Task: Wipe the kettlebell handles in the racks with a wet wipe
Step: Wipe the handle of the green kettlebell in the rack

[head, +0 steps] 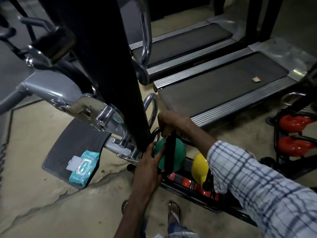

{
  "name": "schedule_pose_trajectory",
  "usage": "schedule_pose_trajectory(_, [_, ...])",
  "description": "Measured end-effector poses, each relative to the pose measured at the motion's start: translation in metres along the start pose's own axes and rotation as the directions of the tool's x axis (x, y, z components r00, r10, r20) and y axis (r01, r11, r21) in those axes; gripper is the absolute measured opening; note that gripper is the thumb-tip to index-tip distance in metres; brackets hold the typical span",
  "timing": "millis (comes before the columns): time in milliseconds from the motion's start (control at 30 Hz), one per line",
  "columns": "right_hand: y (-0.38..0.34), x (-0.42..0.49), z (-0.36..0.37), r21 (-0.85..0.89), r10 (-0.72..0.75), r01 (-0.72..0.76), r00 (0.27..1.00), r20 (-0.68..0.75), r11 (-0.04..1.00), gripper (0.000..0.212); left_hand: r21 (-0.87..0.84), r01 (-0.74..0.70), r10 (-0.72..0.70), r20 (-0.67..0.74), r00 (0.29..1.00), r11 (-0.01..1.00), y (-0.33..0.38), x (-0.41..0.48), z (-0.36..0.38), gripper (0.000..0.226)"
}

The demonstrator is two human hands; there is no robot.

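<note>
Head view shows a person bending over a low black rack (188, 189) on the floor. A green kettlebell (178, 152) sits in the rack, right beside a yellow kettlebell (199, 166). Small red weights lie in the row below them.

The right hand (171, 122) is curled tight around the top of the green bell's handle (169, 150). The left hand (151, 162) is pressed flat against the green ball, fingers spread, to keep it from moving. I cannot see a wipe in either hand.

The green ball looks round, smooth and a bit shiny. It is likely very heavy and hard, so it will not squash or bend. The black handle is a thick loop and looks like the best place to hold. A wet handle could get slippery.

The pack of wet wipes (84, 167) is soft and blue, with its white lid flipped open. It lies on a ridged grey footplate (68, 148), off to the left.

More red kettlebells (295, 133) sit in another rack far right.
</note>
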State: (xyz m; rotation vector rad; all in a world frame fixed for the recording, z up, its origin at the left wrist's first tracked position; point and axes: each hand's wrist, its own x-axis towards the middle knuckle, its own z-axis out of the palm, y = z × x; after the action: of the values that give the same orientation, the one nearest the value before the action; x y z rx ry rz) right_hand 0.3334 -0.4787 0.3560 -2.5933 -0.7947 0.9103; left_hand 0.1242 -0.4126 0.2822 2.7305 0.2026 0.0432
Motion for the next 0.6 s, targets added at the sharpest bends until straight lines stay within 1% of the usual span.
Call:
schedule_pose_trajectory(33, [-0.004, -0.006, 0.002, -0.039, 0.029, -0.027, 0.999, 0.038, 0.999, 0.027, -0.002, 0.001, -0.001, 0.001, 1.0, 1.0, 0.0, 0.001, 0.0, 0.113])
schedule_pose_trajectory(67, [-0.002, -0.001, 0.001, -0.064, 0.014, -0.013, 1.0, 0.022, 0.998, 0.026, -0.002, 0.003, -0.003, -0.001, 1.0, 1.0, 0.001, 0.001, -0.001, 0.112])
schedule_pose_trajectory(100, [-0.001, 0.002, -0.005, -0.042, 0.07, -0.069, 0.997, 0.012, 0.997, 0.026, -0.002, 0.005, -0.005, 0.001, 1.0, 1.0, 0.002, 0.001, -0.002, 0.112])
schedule_pose_trajectory(133, [0.006, 0.011, -0.007, -0.003, 0.077, -0.077, 0.997, -0.02, 0.997, 0.024, -0.002, 0.008, -0.008, 0.0, 1.0, 1.0, 0.003, 0.001, -0.003, 0.113])
schedule_pose_trajectory(200, [0.015, 0.016, -0.007, -0.044, 0.069, -0.07, 0.997, -0.034, 0.997, 0.019, 0.003, 0.01, -0.01, -0.005, 1.0, 1.0, 0.005, -0.001, -0.003, 0.113])
schedule_pose_trajectory(233, [0.012, 0.009, -0.008, -0.079, 0.079, -0.079, 0.997, 0.005, 0.994, 0.017, 0.006, 0.01, -0.01, -0.004, 1.0, 1.0, 0.005, -0.001, -0.001, 0.113])
schedule_pose_trajectory(267, [0.01, 0.01, -0.008, -0.087, 0.05, -0.046, 0.998, 0.045, 0.995, 0.019, 0.011, 0.012, -0.012, -0.001, 1.0, 1.0, 0.004, -0.001, 0.001, 0.113])
schedule_pose_trajectory(333, [0.0, 0.008, -0.003, -0.044, 0.005, -0.003, 0.998, 0.065, 0.999, 0.027, 0.022, 0.018, -0.018, 0.006, 1.0, 1.0, 0.002, -0.001, 0.003, 0.114])
schedule_pose_trajectory(400, [0.0, 0.003, 0.004, -0.036, 0.021, -0.018, 0.997, 0.076, 0.999, 0.027, 0.017, 0.022, -0.022, 0.006, 1.0, 1.0, 0.001, 0.0, 0.003, 0.114])
schedule_pose_trajectory(433, [0.005, 0.001, 0.006, -0.022, 0.031, -0.03, 0.998, 0.05, 0.999, 0.024, 0.011, 0.025, -0.025, 0.007, 1.0, 1.0, 0.002, 0.0, 0.003, 0.113])
schedule_pose_trajectory(467, [0.015, 0.007, 0.007, 0.074, 0.023, -0.023, 1.0, -0.001, 0.997, 0.021, 0.005, 0.026, -0.026, 0.008, 1.0, 1.0, 0.003, 0.0, 0.002, 0.115])
schedule_pose_trajectory(500, [0.022, 0.009, 0.007, 0.175, -0.016, 0.026, 0.998, -0.059, 0.984, 0.019, 0.002, 0.026, -0.026, 0.007, 1.0, 1.0, 0.004, -0.001, 0.0, 0.117])
schedule_pose_trajectory(533, [0.028, 0.015, 0.007, 0.148, -0.02, 0.031, 0.997, -0.073, 0.988, 0.018, 0.003, 0.026, -0.026, 0.005, 1.0, 1.0, 0.005, -0.001, 0.0, 0.12])
schedule_pose_trajectory(567, [0.032, 0.022, 0.005, 0.055, 0.011, -0.008, 0.998, -0.055, 0.998, 0.019, 0.005, 0.024, -0.024, 0.004, 1.0, 1.0, 0.005, -0.002, -0.001, 0.122])
schedule_pose_trajectory(600, [0.037, 0.03, 0.003, 0.076, 0.103, -0.101, 0.994, -0.032, 0.992, 0.019, 0.009, 0.023, -0.023, 0.004, 1.0, 1.0, 0.005, -0.002, -0.001, 0.122])
